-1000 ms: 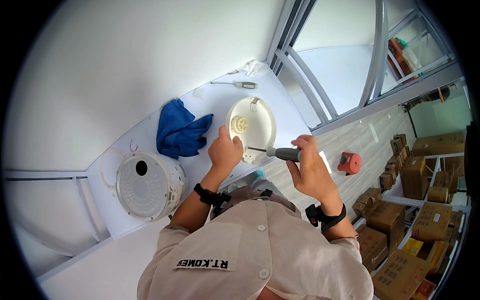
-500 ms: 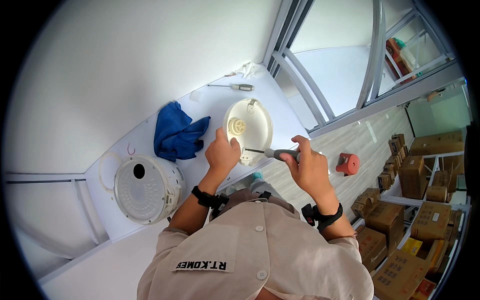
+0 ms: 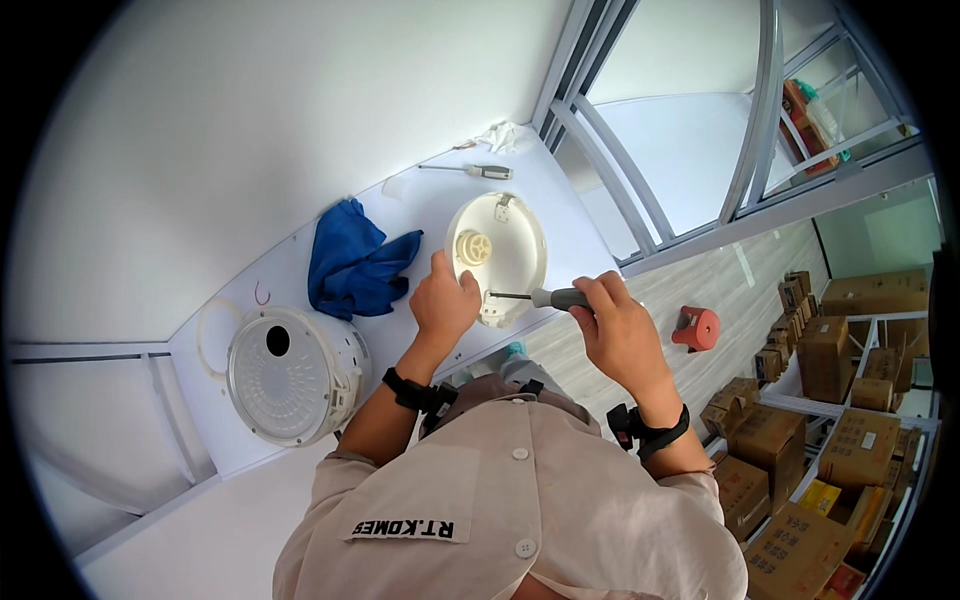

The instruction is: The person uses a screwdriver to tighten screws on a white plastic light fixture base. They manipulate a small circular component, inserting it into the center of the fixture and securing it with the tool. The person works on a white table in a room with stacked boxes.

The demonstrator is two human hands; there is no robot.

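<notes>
R hand (image 3: 622, 330) just regripped screwdriver (image 3: 543, 298), fingers now curled on handle end; tip still inside white cover (image 3: 512, 250), low edge. L hand (image 3: 445, 303) pinches cover's lower-L rim, over table (image 3: 582, 235). Work prob. ongoing.

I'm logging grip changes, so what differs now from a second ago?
The right hand has drawn its thumb and fingers in around the handle end of the held screwdriver; they were spread wider before. Unchanged: the left hand grips the white cover, the screwdriver's tip is inside it, and the blue cloth lies as before.
</notes>
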